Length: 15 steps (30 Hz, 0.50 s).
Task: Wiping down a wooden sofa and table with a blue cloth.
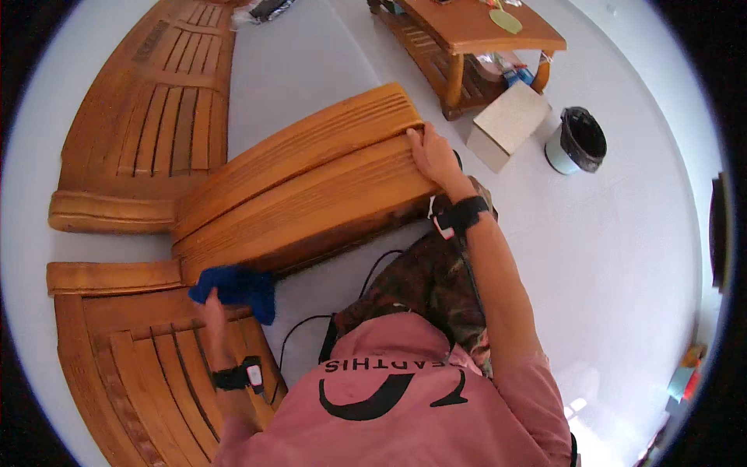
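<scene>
A long wooden furniture piece [303, 192] with grooved panels runs across in front of me. My left hand [215, 309] grips a dark blue cloth [239, 286] at the piece's near left corner, beside the arm of a slatted wooden seat [169, 362]. The cloth hangs loose to the right of my fingers and hides part of that corner. At the opposite end, my right hand [435, 154] lies over the edge, thumb on the grooved face and fingers around the end. Both wrists wear black straps.
Another slatted wooden seat [169, 117] stands at the upper left. Beyond the right end are a wooden coffee table [496, 44], a pale box [508, 125] and a lined bin [566, 146] on the light floor [601, 251]. A black cable [303, 321] runs near my legs.
</scene>
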Motion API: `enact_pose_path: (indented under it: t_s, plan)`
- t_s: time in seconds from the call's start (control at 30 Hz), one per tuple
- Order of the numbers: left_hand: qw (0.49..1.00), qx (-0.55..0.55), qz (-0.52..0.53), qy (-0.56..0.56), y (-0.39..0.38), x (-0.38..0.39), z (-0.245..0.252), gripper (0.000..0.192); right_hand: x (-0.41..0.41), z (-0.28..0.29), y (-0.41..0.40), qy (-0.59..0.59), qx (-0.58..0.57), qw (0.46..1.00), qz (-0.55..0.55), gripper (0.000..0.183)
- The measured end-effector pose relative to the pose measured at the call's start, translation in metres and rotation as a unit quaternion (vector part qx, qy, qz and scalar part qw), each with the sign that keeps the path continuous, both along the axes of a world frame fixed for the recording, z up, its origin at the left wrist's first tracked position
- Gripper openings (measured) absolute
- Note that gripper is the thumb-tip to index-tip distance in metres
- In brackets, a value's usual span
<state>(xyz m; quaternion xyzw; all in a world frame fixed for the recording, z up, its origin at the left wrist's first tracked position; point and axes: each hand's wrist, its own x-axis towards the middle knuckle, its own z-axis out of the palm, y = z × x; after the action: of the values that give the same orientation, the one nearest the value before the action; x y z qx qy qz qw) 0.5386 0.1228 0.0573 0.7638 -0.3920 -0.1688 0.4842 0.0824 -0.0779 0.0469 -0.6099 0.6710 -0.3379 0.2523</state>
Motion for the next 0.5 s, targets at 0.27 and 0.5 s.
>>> enact_pose_path:
  t_s: [0.27,0.5]
  plan:
    - [0.945,-0.037,-0.322,-0.039,-0.071,-0.211,0.065,0.025,-0.012,-0.007,0.0,-0.023,0.011,1.0,0.018,0.043]
    - [0.868,-0.089,-0.481,0.083,-0.126,-0.29,0.072,0.032,-0.041,0.005,0.05,-0.142,0.078,0.979,0.126,0.053]
